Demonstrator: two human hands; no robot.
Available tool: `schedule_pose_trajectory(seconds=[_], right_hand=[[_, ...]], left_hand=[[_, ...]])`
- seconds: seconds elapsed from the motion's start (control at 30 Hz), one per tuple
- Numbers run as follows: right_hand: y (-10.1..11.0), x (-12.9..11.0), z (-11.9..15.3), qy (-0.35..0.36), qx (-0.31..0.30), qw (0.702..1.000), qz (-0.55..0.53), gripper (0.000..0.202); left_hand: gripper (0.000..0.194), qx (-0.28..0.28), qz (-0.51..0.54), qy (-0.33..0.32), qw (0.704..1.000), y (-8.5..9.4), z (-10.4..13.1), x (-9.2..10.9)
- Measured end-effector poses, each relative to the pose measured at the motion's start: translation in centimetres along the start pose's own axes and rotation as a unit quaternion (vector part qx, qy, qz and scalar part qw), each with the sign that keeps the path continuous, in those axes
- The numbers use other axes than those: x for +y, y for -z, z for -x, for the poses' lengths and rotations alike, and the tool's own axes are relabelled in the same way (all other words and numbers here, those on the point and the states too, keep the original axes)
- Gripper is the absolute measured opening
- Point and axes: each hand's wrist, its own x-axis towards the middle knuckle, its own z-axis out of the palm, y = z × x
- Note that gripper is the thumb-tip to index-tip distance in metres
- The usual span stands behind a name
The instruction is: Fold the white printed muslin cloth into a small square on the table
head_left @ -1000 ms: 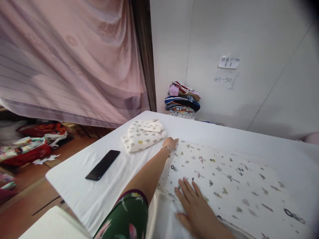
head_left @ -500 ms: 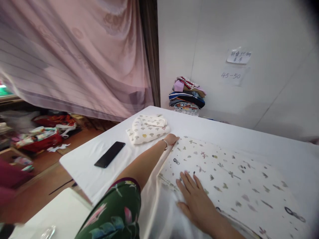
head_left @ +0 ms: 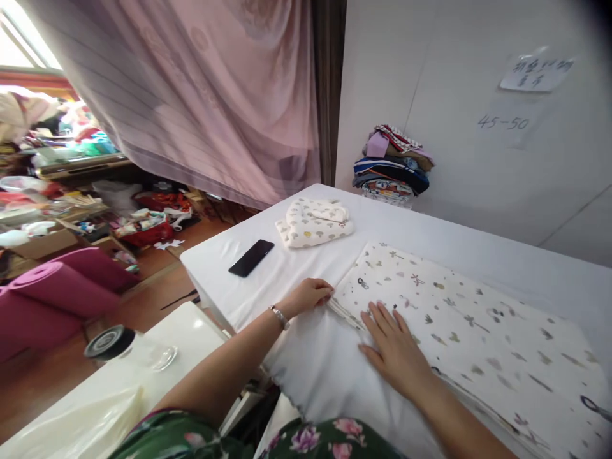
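Observation:
A folded white cloth (head_left: 459,319) printed with small plants and figures lies flat on the white-covered table (head_left: 306,357). At its near left corner, my left hand (head_left: 310,296), with a bracelet on the wrist, pinches the layered edge between thumb and fingers. My right hand (head_left: 396,347) rests flat on the cloth near its front edge, fingers spread. Behind them sits a folded cream cloth (head_left: 315,223) with a mushroom-like print. A black phone (head_left: 251,258) lies to its left.
A pile of folded fabrics (head_left: 394,162) stands against the wall at the back. At lower left, a white side table (head_left: 186,344) holds a clear jar with a black lid (head_left: 129,347). Pink rolls (head_left: 62,287) and cluttered boxes stand on the floor, beside a hanging pink curtain (head_left: 229,95).
My left hand has come from the cloth's far left corner to its near left corner. My right hand stays flat on the cloth. The view has swung left.

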Motion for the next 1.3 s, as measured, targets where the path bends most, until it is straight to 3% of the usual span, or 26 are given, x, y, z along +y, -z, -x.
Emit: schedule_pose_trajectory(seconds=[0.13,0.3,0.43,0.57,0.77,1.1,1.3], right_hand=[[-0.1,0.1,0.1,-0.003,0.014,1.0,-0.016,0.054],[0.7,0.1,-0.6,-0.044,0.042,0.996,-0.066,0.04],[2.2,-1.0,-2.7,-0.046,0.076,0.989,-0.117,0.029],[2.6,-2.5,-5.7,-0.057,0.061,0.988,-0.127,0.021],[1.0,-3.4,-8.4,-0.058,0.057,0.99,-0.115,0.015],[0.1,-2.7,-7.9,-0.044,0.087,0.979,-0.179,0.019],[-0.2,-2.9,-7.7,-0.008,0.082,0.984,-0.159,0.02]], left_hand=[[0.028,0.059,-0.006,-0.005,0.998,-0.5,2.3,-0.8],[0.026,0.114,-0.02,-0.068,0.991,-1.9,3.3,-1.6],[0.029,0.14,-0.081,-0.111,0.98,-2.7,3.8,-1.5],[0.02,0.162,-0.118,-0.117,0.973,-3.0,4.0,-1.3],[0.019,0.174,-0.138,-0.125,0.967,-3.2,3.7,-1.8],[0.016,0.165,-0.174,-0.134,0.961,-3.1,3.4,-1.7],[0.014,0.159,-0.178,-0.133,0.962,-3.0,3.5,-1.6]])
